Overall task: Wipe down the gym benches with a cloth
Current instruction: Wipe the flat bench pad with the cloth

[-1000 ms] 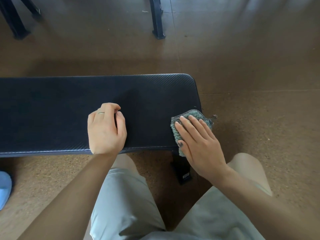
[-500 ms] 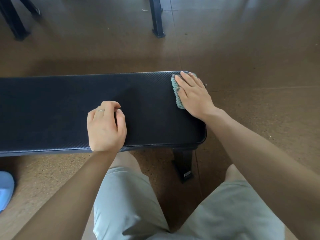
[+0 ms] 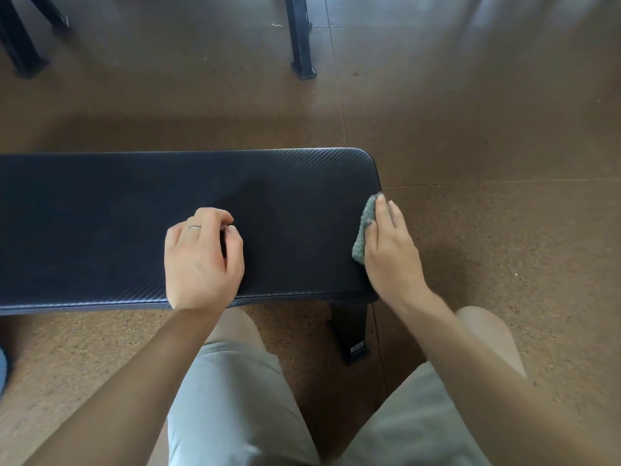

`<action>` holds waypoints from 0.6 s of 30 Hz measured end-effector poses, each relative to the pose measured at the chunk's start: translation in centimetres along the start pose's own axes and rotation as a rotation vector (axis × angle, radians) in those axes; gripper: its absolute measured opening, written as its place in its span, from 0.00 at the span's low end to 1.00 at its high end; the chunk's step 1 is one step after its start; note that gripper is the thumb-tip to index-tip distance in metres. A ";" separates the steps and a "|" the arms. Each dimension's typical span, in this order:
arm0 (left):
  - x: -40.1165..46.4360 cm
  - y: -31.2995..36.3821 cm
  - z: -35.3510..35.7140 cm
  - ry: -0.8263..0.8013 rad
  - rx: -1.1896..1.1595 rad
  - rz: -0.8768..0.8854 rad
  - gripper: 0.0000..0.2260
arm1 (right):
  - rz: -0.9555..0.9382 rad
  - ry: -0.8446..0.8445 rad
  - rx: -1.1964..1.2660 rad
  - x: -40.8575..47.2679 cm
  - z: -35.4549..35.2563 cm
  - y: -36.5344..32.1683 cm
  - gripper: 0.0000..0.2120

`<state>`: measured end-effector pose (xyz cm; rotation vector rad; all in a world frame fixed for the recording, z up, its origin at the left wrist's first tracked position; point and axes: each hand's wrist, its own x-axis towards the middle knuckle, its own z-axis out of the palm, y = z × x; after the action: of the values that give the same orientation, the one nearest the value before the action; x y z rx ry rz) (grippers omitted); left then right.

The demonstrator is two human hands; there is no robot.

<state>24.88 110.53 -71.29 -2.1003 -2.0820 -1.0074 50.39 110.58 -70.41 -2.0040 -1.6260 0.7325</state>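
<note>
A black padded gym bench runs across the view from the left edge to just right of centre. My right hand presses a green-grey cloth against the bench's right end edge, fingers straight and pointing away from me. Most of the cloth is hidden under that hand. My left hand rests on the bench top near its front edge, fingers curled under, a ring on one finger, holding nothing.
The bench's black leg and foot stand under its right end, between my knees. Brown speckled floor surrounds the bench. Black metal legs of other equipment stand at the back, more at the far left.
My right hand slid the cloth from the bench's far right corner back toward me along the right end edge. My left hand stayed in place.
</note>
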 end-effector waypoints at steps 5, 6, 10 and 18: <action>-0.1 -0.1 0.1 -0.015 0.019 0.005 0.09 | -0.047 -0.033 -0.139 9.3 0.0 -1.1 0.25; -0.1 -0.1 0.1 -0.018 0.021 0.001 0.09 | -0.049 -0.035 -0.151 10.7 0.1 -1.3 0.25; -0.1 -0.1 0.2 -0.016 0.033 -0.002 0.08 | -0.107 -0.055 -0.203 14.9 0.2 -2.4 0.23; -0.3 -0.2 0.2 -0.005 0.034 -0.013 0.08 | -0.079 -0.141 -0.211 16.9 -0.3 -3.3 0.18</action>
<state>24.86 110.34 -71.66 -2.0782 -2.1019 -0.9622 50.91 127.80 -70.04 -2.0568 -1.9234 0.7130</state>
